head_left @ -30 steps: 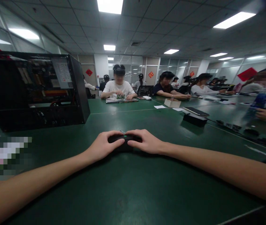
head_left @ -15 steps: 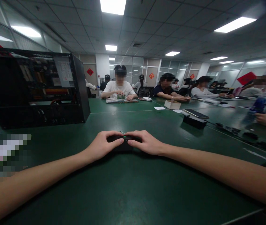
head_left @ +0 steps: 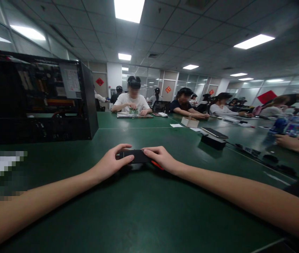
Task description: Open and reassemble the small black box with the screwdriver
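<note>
Hands meet at table centre, both arms stretched far forward from the lower corners of the view, forearms low over the green table point(head_left: 144, 218). Left hand point(head_left: 112, 163) comes in from lower left, wrist straight, fingers curled over the top of a small black box point(head_left: 135, 156), thumb pressed on its near face. Right hand point(head_left: 161, 159) comes in from lower right, mirror pose, thumb tip on the box's right near corner, fingers wrapped behind. Both hands pinch the box between them, one at each end; grip firm, not loose. Box held level, long side facing the camera, raised slightly off the table or just touching it, cannot tell which. Red thing point(head_left: 156, 164) pokes out under the right palm, mostly hidden, identity unclear.

Left of the hands, well apart, an open black computer case point(head_left: 38, 102) stands on the table, inner boards and cables showing, white label on its side panel. Right and further back, a flat dark device point(head_left: 214, 137) sits on a black block. Small cardboard box point(head_left: 190, 122) beyond that. Another person's hand point(head_left: 283, 140) rests on the table at far right. Across the table a person in a white shirt point(head_left: 131, 102) sits with both hands on a circuit board; more seated people along the right side.
</note>
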The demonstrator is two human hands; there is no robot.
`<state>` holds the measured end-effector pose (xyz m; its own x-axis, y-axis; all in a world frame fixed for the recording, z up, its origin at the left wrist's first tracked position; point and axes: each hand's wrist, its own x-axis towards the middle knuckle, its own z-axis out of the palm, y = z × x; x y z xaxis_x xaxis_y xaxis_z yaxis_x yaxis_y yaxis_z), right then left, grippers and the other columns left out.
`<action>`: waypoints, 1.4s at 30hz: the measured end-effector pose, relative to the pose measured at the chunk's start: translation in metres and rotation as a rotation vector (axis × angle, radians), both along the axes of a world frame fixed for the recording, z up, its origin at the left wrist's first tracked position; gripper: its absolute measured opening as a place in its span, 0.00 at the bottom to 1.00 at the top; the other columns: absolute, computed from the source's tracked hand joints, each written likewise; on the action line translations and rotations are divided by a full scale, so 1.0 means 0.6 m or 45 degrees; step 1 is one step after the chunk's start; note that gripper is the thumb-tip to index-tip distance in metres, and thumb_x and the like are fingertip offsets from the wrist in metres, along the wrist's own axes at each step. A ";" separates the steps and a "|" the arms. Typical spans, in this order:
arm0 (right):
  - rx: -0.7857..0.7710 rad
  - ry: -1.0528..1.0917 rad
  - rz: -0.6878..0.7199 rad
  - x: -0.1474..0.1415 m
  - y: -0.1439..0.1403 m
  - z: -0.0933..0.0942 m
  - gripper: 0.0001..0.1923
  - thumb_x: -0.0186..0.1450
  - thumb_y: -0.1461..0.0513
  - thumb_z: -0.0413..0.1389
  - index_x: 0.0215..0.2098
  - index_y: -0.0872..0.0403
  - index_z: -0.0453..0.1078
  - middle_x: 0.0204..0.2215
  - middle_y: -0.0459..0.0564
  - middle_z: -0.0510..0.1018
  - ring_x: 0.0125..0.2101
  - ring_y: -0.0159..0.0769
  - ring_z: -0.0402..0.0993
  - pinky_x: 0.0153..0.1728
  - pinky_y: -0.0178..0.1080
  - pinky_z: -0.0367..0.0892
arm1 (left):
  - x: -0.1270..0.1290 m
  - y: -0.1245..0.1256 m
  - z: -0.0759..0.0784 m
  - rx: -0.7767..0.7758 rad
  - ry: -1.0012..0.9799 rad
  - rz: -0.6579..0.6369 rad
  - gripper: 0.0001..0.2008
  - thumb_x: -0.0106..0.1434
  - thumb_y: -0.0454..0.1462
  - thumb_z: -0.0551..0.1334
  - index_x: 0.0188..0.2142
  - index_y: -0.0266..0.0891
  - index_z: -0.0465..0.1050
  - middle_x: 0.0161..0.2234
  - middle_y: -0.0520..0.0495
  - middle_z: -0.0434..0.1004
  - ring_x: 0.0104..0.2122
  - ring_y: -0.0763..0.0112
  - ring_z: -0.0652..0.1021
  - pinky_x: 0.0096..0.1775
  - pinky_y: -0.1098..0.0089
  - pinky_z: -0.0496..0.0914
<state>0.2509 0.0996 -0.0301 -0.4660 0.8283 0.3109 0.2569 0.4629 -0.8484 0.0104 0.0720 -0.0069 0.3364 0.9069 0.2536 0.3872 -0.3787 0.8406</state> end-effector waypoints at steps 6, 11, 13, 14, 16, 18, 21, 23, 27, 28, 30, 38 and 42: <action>0.027 -0.003 0.006 -0.003 -0.002 0.000 0.27 0.67 0.44 0.55 0.50 0.55 0.79 0.46 0.51 0.83 0.48 0.43 0.76 0.51 0.43 0.68 | 0.000 -0.006 0.005 -0.034 -0.006 -0.014 0.27 0.59 0.52 0.68 0.52 0.38 0.74 0.45 0.42 0.82 0.42 0.51 0.83 0.49 0.54 0.74; 0.026 -0.044 0.016 -0.004 -0.014 0.006 0.24 0.68 0.47 0.56 0.52 0.56 0.75 0.48 0.53 0.81 0.47 0.42 0.76 0.50 0.42 0.69 | 0.005 -0.006 0.004 -0.114 -0.340 0.138 0.32 0.54 0.49 0.73 0.54 0.37 0.73 0.42 0.43 0.82 0.43 0.51 0.82 0.49 0.55 0.74; 0.058 -0.141 0.033 -0.004 -0.019 0.008 0.24 0.68 0.48 0.58 0.52 0.56 0.73 0.47 0.54 0.80 0.46 0.41 0.76 0.49 0.42 0.69 | 0.008 -0.003 0.000 -0.173 -0.495 0.148 0.32 0.53 0.48 0.74 0.54 0.37 0.73 0.44 0.42 0.82 0.46 0.51 0.81 0.51 0.56 0.74; 0.095 -0.200 0.043 -0.005 -0.022 0.008 0.23 0.67 0.48 0.58 0.53 0.56 0.72 0.47 0.54 0.80 0.46 0.40 0.76 0.48 0.42 0.69 | 0.008 -0.001 -0.003 -0.191 -0.547 0.145 0.31 0.54 0.47 0.74 0.53 0.37 0.73 0.45 0.41 0.82 0.48 0.51 0.81 0.51 0.56 0.74; 0.197 -0.292 0.059 -0.006 -0.028 0.010 0.23 0.67 0.50 0.59 0.53 0.55 0.70 0.45 0.54 0.80 0.45 0.39 0.76 0.47 0.41 0.69 | 0.010 0.001 -0.006 -0.209 -0.598 0.124 0.29 0.54 0.47 0.74 0.51 0.36 0.73 0.47 0.40 0.81 0.50 0.51 0.80 0.51 0.57 0.75; 0.278 -0.324 0.070 -0.008 -0.033 0.011 0.22 0.67 0.51 0.60 0.53 0.55 0.68 0.43 0.53 0.80 0.43 0.39 0.77 0.45 0.41 0.69 | 0.012 0.000 -0.009 -0.225 -0.640 0.094 0.29 0.54 0.46 0.74 0.51 0.37 0.72 0.49 0.40 0.80 0.51 0.52 0.80 0.50 0.58 0.75; 0.321 -0.323 0.088 -0.009 -0.038 0.010 0.24 0.67 0.52 0.60 0.55 0.55 0.64 0.42 0.53 0.79 0.42 0.39 0.77 0.44 0.41 0.69 | 0.018 -0.007 -0.011 -0.264 -0.700 0.035 0.30 0.55 0.45 0.74 0.53 0.39 0.69 0.52 0.40 0.79 0.52 0.53 0.80 0.49 0.57 0.76; 0.323 -0.302 0.111 -0.009 -0.040 0.009 0.25 0.66 0.52 0.61 0.55 0.54 0.62 0.42 0.53 0.79 0.42 0.39 0.77 0.44 0.41 0.69 | 0.024 -0.013 -0.012 -0.329 -0.700 -0.042 0.28 0.56 0.46 0.73 0.52 0.38 0.70 0.51 0.39 0.80 0.52 0.51 0.80 0.50 0.55 0.76; 0.384 -0.276 0.188 -0.006 -0.045 0.006 0.26 0.63 0.53 0.64 0.53 0.54 0.62 0.46 0.54 0.78 0.45 0.40 0.76 0.46 0.42 0.70 | 0.030 -0.029 -0.012 -0.347 -0.486 -0.222 0.27 0.55 0.44 0.75 0.51 0.37 0.74 0.50 0.40 0.82 0.54 0.50 0.78 0.58 0.52 0.69; 0.402 -0.284 0.203 -0.005 -0.046 0.006 0.25 0.63 0.53 0.64 0.52 0.54 0.62 0.47 0.54 0.77 0.46 0.40 0.76 0.47 0.42 0.70 | 0.030 -0.033 -0.011 -0.319 -0.435 -0.224 0.27 0.55 0.44 0.75 0.51 0.38 0.74 0.50 0.41 0.82 0.54 0.50 0.78 0.59 0.52 0.68; 0.427 -0.304 0.221 -0.004 -0.047 0.006 0.24 0.65 0.53 0.63 0.52 0.54 0.62 0.47 0.54 0.77 0.45 0.40 0.76 0.47 0.43 0.71 | 0.030 -0.038 -0.008 -0.284 -0.434 -0.177 0.27 0.56 0.46 0.74 0.51 0.38 0.74 0.50 0.41 0.81 0.55 0.49 0.77 0.58 0.52 0.68; 0.740 -0.571 0.142 -0.006 -0.049 0.009 0.22 0.70 0.52 0.57 0.56 0.56 0.66 0.53 0.59 0.73 0.52 0.43 0.71 0.54 0.46 0.68 | 0.034 -0.031 -0.002 -0.481 -0.834 0.070 0.19 0.65 0.50 0.65 0.48 0.45 0.64 0.37 0.50 0.75 0.33 0.64 0.81 0.23 0.73 0.71; 0.693 -0.908 0.002 0.012 -0.062 0.023 0.29 0.70 0.50 0.54 0.62 0.58 0.62 0.54 0.63 0.72 0.51 0.49 0.72 0.52 0.50 0.69 | 0.034 -0.034 -0.002 -0.465 -0.786 0.037 0.23 0.59 0.44 0.72 0.49 0.44 0.65 0.41 0.48 0.76 0.34 0.66 0.80 0.25 0.75 0.69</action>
<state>0.2579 0.0624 -0.0161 -0.6998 0.6500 0.2962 0.6379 0.7553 -0.1504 0.0306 0.0519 -0.0080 0.2037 0.9767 0.0683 -0.1942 -0.0281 0.9806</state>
